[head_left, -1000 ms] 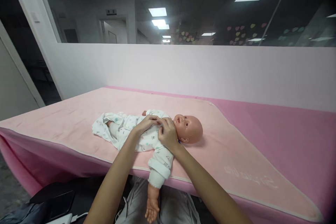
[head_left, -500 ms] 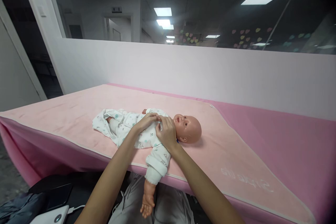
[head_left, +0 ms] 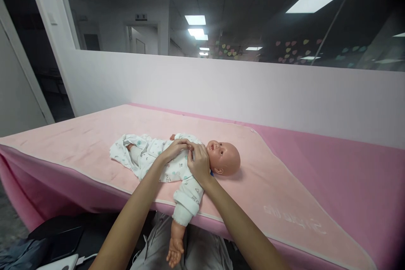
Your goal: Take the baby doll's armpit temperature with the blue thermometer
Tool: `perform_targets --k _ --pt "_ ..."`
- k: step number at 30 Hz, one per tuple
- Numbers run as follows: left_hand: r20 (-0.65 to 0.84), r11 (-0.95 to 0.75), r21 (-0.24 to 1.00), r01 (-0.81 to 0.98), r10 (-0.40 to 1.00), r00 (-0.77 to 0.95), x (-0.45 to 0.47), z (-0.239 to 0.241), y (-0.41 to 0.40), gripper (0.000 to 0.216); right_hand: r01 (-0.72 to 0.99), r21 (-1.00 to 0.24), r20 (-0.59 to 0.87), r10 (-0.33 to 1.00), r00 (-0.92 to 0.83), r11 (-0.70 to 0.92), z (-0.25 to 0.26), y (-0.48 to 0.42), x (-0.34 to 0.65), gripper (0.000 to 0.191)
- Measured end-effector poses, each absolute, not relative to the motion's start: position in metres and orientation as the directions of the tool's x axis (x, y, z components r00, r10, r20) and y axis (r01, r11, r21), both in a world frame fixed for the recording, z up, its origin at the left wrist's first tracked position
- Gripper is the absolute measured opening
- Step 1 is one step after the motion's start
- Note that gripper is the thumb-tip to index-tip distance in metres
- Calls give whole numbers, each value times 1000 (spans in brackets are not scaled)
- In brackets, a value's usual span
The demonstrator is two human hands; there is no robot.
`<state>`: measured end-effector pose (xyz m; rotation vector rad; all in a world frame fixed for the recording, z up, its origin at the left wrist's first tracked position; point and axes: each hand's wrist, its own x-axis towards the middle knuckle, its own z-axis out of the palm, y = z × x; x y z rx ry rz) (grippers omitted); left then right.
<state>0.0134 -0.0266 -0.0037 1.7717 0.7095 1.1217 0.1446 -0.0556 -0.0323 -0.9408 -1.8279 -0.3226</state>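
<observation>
Colored hearts point(head_left: 287, 50) show in the window point(head_left: 234, 8) above the white wall point(head_left: 228, 88).

Seeing doll point(head_left: 176, 171) on mat point(head_left: 278, 185), w/ head point(head_left: 228, 158) twd 3 o'clk, legs point(head_left: 136, 154) twd 9, near arm point(head_left: 185, 204) overhanging at 6. Spotting L hand point(head_left: 177, 148) & R hand point(head_left: 200, 161) atop doll. Catching cloth point(head_left: 322, 156) under mat, out at 3; wall point(head_left: 221, 88) behind, at 12.

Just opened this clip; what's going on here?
A person's bare left hand and right hand meet over the upper chest of a bald, smooth baby doll in a white patterned outfit. The doll lies on its back on a pale pink cloth, one arm hanging past the near edge. Whatever the fingers grip is hidden.
</observation>
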Motion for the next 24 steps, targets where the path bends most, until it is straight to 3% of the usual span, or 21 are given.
perform_targets --k 5,11,14,18,21,24 --pt "381 -428 903 19 821 425 12 -3 -26 10 690 -274 866 484 -125 670 -33 -55 143 25" --pt "365 -394 919 -20 830 421 14 -7 -25 15 637 -279 887 447 -116 719 -34 -55 144 27" --pt "369 -311 925 -217 872 321 8 -9 -20 17 599 -222 917 374 -140 770 -35 -56 146 28" --pt "355 -286 762 -581 935 5 -10 -10 -14 23 591 -159 937 310 -162 791 -35 -57 148 29" --pt "289 -262 831 -491 957 -22 -22 -11 -16 27 620 -138 921 331 -207 772 -35 -58 148 27" --pt "275 -239 955 -176 936 220 -27 -12 -24 23 657 -116 900 359 -248 745 -36 -57 148 26"
